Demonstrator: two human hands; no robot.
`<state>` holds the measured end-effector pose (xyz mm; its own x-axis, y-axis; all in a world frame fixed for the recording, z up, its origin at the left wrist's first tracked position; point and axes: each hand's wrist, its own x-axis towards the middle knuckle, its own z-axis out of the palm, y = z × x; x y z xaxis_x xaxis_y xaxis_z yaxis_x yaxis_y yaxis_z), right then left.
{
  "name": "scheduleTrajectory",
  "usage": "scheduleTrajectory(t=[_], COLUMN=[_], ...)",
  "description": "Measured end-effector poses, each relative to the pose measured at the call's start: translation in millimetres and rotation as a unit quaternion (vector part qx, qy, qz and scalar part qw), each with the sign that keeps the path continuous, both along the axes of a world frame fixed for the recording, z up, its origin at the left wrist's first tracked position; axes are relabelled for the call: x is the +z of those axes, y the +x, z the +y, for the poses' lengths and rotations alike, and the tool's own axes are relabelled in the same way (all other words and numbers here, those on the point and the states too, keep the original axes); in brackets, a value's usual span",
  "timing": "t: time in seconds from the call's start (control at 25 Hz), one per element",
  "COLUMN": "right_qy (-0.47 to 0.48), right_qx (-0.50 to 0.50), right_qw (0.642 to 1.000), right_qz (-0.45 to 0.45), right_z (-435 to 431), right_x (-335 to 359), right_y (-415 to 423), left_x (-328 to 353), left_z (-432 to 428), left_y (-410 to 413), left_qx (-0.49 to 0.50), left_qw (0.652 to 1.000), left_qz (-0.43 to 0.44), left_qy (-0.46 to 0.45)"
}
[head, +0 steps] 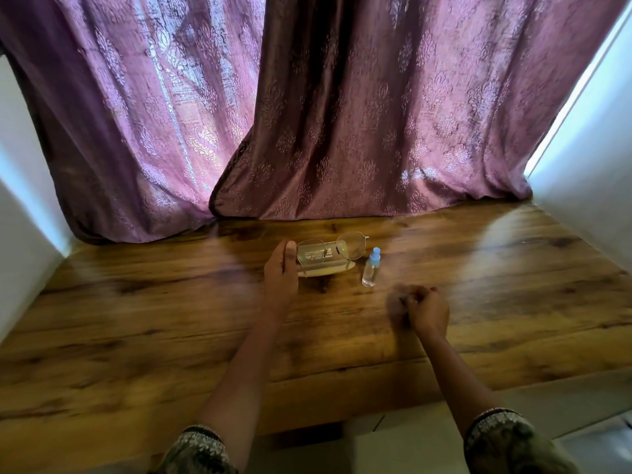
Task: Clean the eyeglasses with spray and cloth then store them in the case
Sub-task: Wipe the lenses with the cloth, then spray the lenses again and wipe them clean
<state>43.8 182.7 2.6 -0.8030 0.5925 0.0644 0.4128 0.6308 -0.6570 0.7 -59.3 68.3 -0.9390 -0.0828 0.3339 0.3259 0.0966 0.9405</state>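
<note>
— So how far along is the person?

— Barely started, by the look of it. The eyeglasses (333,248) sit unfolded on the case (319,265), toward the table's (136,319) far edge, near the curtain (342,114). The spray bottle (371,267) stands upright just beside them, cap on.

— And the hands?

— The left hand (281,271) lies open against the left end of the glasses, its grip on nothing yet. The right hand (422,307) is curled nearer the front edge, blurred; whether it holds anything cannot be told.

— The cloth?

— Not clearly visible. Spraying, wiping and storing all seem left to do.
</note>
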Motion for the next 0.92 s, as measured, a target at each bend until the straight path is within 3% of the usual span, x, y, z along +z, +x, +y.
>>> scheduleTrajectory(t=[0.28,0.44,0.6,0.72,0.92], right_qy=[-0.127,-0.349,-0.486,-0.512,-0.476], right_qx=[0.069,0.128,0.188,0.172,0.228], right_qw=[0.975,0.915,0.842,0.822,0.816], right_qz=[0.169,0.155,0.143,0.18,0.235], right_z=[-30.0,-46.3,-47.0,-36.2,-27.1], right_x=[24.5,46.9,68.1,78.4,106.6], right_y=[-20.1,-27.1,-20.5,-12.6,3.5], left_x=[1.5,5.9,8.1,7.9,4.2], left_z=[-3.0,-5.3,-10.4,-15.4,-11.4], left_y=[-6.4,-6.6,-4.3,-6.0,-4.4], left_qx=[-0.041,-0.108,-0.153,-0.174,-0.182], left_qw=[0.998,0.988,0.975,0.966,0.958], left_qz=[-0.013,-0.039,-0.071,-0.086,-0.11], left_qy=[0.035,0.103,0.144,0.172,0.194])
